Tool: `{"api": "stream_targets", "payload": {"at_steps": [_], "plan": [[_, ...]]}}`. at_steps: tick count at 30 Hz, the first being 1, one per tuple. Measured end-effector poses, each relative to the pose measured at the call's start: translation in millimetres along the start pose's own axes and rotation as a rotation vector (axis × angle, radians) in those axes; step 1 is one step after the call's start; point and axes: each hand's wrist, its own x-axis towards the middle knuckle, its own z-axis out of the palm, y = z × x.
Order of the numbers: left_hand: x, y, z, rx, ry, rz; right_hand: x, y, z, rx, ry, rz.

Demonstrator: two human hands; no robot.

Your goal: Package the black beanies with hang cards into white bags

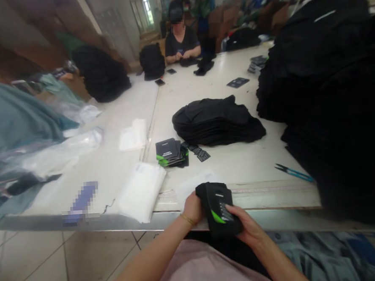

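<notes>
My left hand (192,209) grips the left side of a folded black garment (203,191) at the table's front edge; most of its fingers are hidden behind the cloth. A black card with a green corner (221,200) lies against the garment's front. My right hand (248,226) is closed round the right side, its thumb pressing on the card. Just beyond are a stack of similar cards (168,149) and a strip of small black tags (201,152). Behind them lies a pile of black garments (218,121). White sheets or bags (143,192) lie left of my hands.
Blue-handled thread snips (294,173) lie at the right, beside a tall heap of black garments (322,64). Clear plastic and teal cloth (17,112) cover the left side. Across the table (184,87), a person (182,41) handles dark cloth.
</notes>
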Motion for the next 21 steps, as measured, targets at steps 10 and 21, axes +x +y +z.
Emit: {"api": "stream_targets", "payload": {"at_steps": [10,21], "plan": [[-8,0,-16.7,0.107,-0.267,0.412,-11,-15,-31,-0.015,0.011,-0.104],[2,18,-25.3,0.602,-0.472,0.676,13,-27,-23,-0.733,-0.071,-0.208]]}}
